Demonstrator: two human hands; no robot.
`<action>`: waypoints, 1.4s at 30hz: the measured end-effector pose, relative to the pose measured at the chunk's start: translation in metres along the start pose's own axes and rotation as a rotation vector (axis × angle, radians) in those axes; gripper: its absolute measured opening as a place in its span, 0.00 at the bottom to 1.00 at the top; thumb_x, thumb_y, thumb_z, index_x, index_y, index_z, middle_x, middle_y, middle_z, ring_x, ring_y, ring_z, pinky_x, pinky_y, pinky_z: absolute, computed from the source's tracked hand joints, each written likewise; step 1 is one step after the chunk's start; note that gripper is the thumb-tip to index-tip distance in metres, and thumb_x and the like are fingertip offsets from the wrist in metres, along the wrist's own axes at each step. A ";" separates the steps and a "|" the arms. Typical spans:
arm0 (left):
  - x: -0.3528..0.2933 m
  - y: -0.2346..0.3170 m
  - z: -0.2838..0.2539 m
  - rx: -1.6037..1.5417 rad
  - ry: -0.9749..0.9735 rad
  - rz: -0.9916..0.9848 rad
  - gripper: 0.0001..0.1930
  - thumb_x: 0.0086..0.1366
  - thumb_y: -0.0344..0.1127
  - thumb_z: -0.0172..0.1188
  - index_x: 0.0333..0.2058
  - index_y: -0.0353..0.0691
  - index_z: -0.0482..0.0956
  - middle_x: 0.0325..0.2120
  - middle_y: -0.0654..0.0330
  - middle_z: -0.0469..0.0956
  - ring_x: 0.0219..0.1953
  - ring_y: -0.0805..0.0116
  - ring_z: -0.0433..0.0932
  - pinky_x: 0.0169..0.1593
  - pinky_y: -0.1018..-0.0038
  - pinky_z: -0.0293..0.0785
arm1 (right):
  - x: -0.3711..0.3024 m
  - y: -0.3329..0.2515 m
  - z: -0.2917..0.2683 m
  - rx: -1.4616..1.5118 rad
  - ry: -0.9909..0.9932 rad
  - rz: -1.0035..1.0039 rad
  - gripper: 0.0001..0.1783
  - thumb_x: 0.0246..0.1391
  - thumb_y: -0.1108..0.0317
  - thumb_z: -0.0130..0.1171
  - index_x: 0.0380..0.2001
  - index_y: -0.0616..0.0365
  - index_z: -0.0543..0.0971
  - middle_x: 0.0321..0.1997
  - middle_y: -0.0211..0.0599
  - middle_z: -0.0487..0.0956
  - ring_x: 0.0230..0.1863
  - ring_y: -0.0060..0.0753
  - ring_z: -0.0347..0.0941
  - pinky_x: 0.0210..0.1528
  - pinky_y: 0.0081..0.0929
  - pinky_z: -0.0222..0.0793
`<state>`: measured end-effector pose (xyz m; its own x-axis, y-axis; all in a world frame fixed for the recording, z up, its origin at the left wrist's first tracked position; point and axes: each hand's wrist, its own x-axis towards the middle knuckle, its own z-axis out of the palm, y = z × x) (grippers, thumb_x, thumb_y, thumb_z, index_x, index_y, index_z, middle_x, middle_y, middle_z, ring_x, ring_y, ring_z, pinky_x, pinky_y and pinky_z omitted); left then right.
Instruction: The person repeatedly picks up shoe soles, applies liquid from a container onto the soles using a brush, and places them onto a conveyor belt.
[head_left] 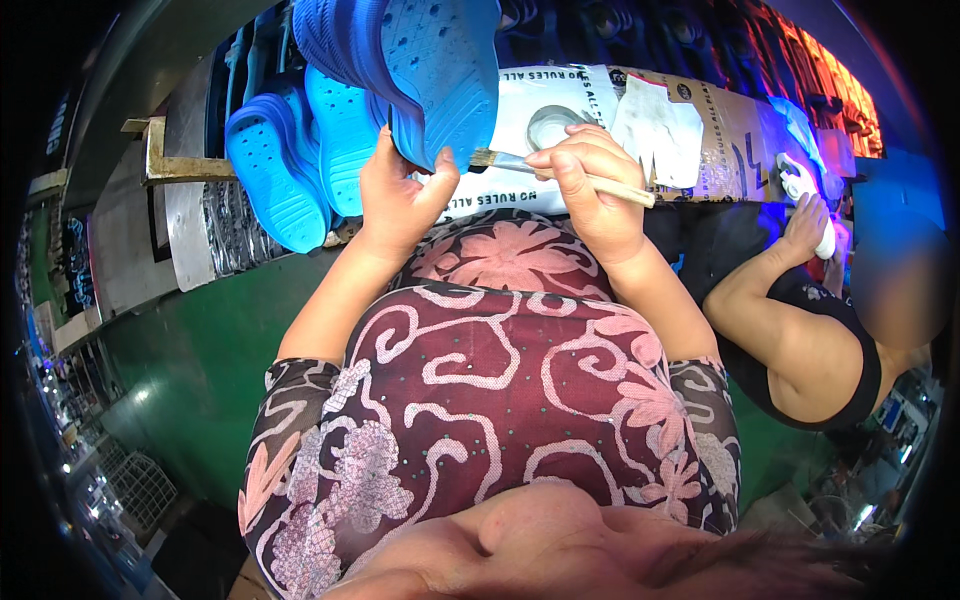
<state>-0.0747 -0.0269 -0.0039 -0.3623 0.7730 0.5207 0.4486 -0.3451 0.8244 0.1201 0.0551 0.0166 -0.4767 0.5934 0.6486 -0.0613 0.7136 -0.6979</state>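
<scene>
My left hand (405, 200) is closed on the near end of a blue clog (440, 75), thumb along its edge, fingers partly hidden behind it. The clog is tilted up, showing a broad blue face dotted with small marks. In my right hand (598, 190) is a paintbrush (605, 187), its pale wooden handle pinched between thumb and fingers. Its bristles point left, at the clog's edge beside my left thumb; whether they touch it I cannot tell. A small round dish (557, 128) sits just beyond my right hand, partly covered by my fingers.
More blue clogs (275, 170) stand on the left of the bench. Printed white sheeting (515, 100) and brown cardboard (725, 125) cover the worktop. At the right a person (800, 340) handles a white shoe (797, 180). Dark racks (650, 35) line the far side.
</scene>
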 end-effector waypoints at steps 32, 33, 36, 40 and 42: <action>-0.003 -0.010 -0.010 0.170 0.023 0.246 0.21 0.46 0.23 0.62 0.41 0.33 0.69 0.25 0.56 0.77 0.25 0.71 0.77 0.30 0.78 0.72 | 0.005 -0.004 0.018 -0.102 0.024 -0.115 0.12 0.48 0.66 0.58 0.15 0.59 0.78 0.14 0.32 0.73 0.17 0.33 0.66 0.35 0.29 0.61; -0.003 -0.012 -0.011 0.175 0.010 0.266 0.21 0.45 0.23 0.62 0.41 0.33 0.69 0.26 0.56 0.77 0.25 0.70 0.77 0.30 0.78 0.72 | 0.004 -0.004 0.018 -0.093 0.021 -0.122 0.13 0.49 0.66 0.58 0.15 0.59 0.78 0.14 0.31 0.73 0.17 0.33 0.66 0.35 0.30 0.62; -0.004 -0.017 -0.014 0.185 0.015 0.297 0.21 0.45 0.23 0.62 0.41 0.33 0.70 0.26 0.55 0.77 0.24 0.66 0.77 0.30 0.76 0.72 | 0.001 -0.004 0.018 -0.048 0.053 -0.096 0.14 0.50 0.66 0.57 0.14 0.59 0.78 0.14 0.30 0.73 0.17 0.33 0.66 0.35 0.31 0.62; 0.000 -0.008 -0.014 0.233 0.024 0.335 0.20 0.43 0.23 0.61 0.39 0.33 0.72 0.27 0.55 0.77 0.25 0.62 0.78 0.32 0.75 0.72 | 0.001 -0.006 0.014 -0.002 0.116 -0.015 0.15 0.52 0.65 0.56 0.15 0.58 0.78 0.14 0.29 0.74 0.17 0.32 0.65 0.34 0.32 0.62; 0.000 -0.009 -0.015 0.234 0.008 0.357 0.18 0.42 0.23 0.60 0.37 0.34 0.75 0.29 0.55 0.77 0.27 0.60 0.78 0.33 0.73 0.72 | 0.001 -0.007 0.013 -0.011 0.082 0.010 0.16 0.54 0.64 0.52 0.17 0.59 0.79 0.15 0.29 0.75 0.20 0.30 0.68 0.41 0.33 0.62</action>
<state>-0.0908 -0.0315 -0.0078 -0.1564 0.6223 0.7670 0.7203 -0.4595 0.5197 0.1083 0.0460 0.0184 -0.4036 0.6289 0.6645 -0.0470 0.7110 -0.7016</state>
